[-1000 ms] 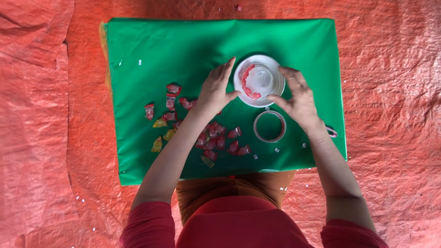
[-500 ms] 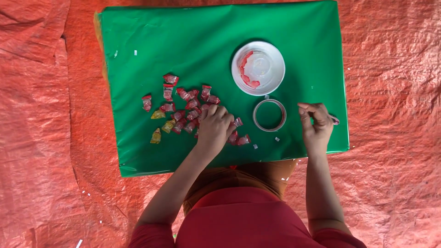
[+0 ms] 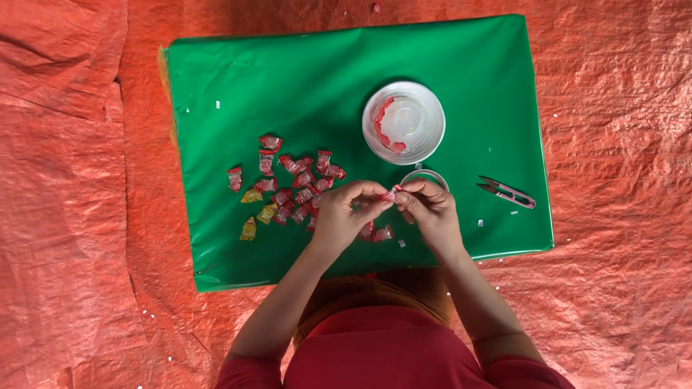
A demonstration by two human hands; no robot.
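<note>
An orange tarpaulin [image 3: 65,216], creased and wrinkled, covers the whole floor, and on it lies a green rectangular board [image 3: 288,86] wrapped in shiny sheet, with small white flecks scattered over both. Toward the right of the board's upper half stands a white round bowl [image 3: 435,115] with several red wrappers lying along its inner left wall. Just below the bowl sits a small clear ring-shaped lid or cup [image 3: 425,175]; only its upper arc shows, since the right hand covers the rest, so its kind is hard to tell. To the left of the hands spreads a loose heap of wrapped candies [image 3: 292,184], mostly red, with a few yellow ones at its lower left edge and one red piece lying a little apart at the far left; more red pieces lie under and just below the hands, partly hidden by them. Near the board's right edge, well apart from the bowl, rests a pair of thread snips [image 3: 507,191] with pale pink handles, blades pointing left. The left hand [image 3: 344,212] and the right hand [image 3: 431,209] meet over the lower middle of the board, fingertips pinched together from either side on one small red candy [image 3: 393,194], which is held just above the green surface between the heap and the ring. Both hands are closed tightly on that piece, each gripping one end of its wrapper.
</note>
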